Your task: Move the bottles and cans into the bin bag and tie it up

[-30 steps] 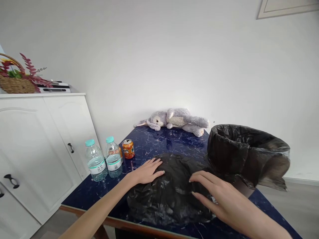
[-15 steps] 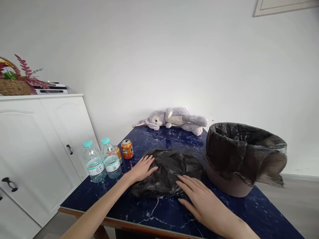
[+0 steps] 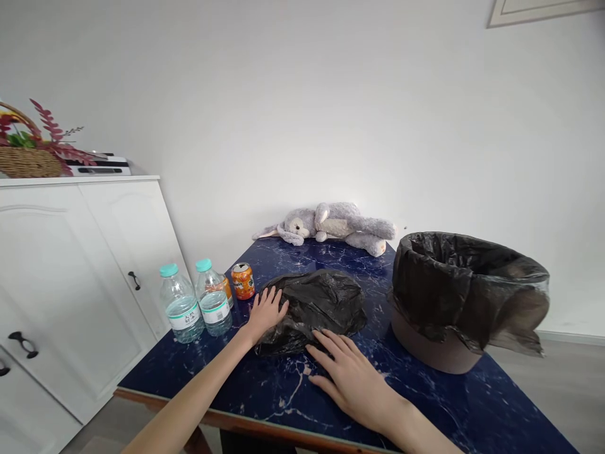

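Note:
A crumpled black plastic bag (image 3: pixel 326 299) lies on the blue marbled table (image 3: pixel 302 403) in front of me. My left hand (image 3: pixel 267 314) rests on the bag's left side, fingers spread. At the bag's near right edge is my right hand (image 3: pixel 350 375), palm down with fingers stretched out and their tips touching the plastic. Neither hand grips anything. To the right stands a brown bin (image 3: pixel 425 340) lined with another black bag (image 3: pixel 435 284), whose rim is folded over the outside and hangs loose at the right.
Two water bottles with teal caps (image 3: pixel 183 309) (image 3: pixel 213 302) stand at the table's left edge. Beside them are an orange can (image 3: pixel 242 281) and a second can (image 3: pixel 227 290) partly hidden. A grey plush rabbit (image 3: pixel 331 224) lies against the wall. White cabinets (image 3: pixel 94 271) stand left.
The black bag on the table has become narrower, its right side drawn in and its near edge farther away. My right hand has shifted left along with it.

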The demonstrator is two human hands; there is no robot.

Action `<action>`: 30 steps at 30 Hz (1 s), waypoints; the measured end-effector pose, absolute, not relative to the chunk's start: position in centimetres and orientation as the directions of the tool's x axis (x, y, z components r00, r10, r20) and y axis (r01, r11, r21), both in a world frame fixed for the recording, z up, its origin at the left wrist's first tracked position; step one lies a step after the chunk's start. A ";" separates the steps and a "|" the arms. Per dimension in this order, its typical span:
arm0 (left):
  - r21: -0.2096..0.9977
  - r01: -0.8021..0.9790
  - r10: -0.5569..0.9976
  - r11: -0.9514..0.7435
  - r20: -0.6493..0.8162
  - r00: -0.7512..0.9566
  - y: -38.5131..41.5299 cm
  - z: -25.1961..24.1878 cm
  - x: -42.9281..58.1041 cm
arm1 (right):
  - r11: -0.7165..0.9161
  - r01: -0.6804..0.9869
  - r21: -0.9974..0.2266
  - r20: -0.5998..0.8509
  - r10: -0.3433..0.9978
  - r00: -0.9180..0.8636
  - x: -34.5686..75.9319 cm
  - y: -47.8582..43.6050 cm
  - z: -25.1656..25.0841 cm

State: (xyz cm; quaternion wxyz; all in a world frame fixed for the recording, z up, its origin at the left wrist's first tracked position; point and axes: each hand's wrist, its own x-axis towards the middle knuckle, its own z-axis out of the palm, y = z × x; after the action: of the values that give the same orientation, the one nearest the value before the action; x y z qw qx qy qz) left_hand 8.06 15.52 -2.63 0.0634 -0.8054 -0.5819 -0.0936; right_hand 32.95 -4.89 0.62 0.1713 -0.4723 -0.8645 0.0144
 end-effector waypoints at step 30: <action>0.152 0.681 0.695 -0.716 0.245 0.676 3.0 4.2 4.0 | 0.575 0.787 -0.226 0.492 0.764 -0.417 37.9 -7.4 -0.1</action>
State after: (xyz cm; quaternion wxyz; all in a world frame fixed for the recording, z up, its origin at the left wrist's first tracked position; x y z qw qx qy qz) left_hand 3.96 2.96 4.18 -0.0241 -0.9151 -0.3761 -0.1436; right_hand 37.93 -7.39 -0.12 0.2815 -0.4608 -0.8414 -0.0196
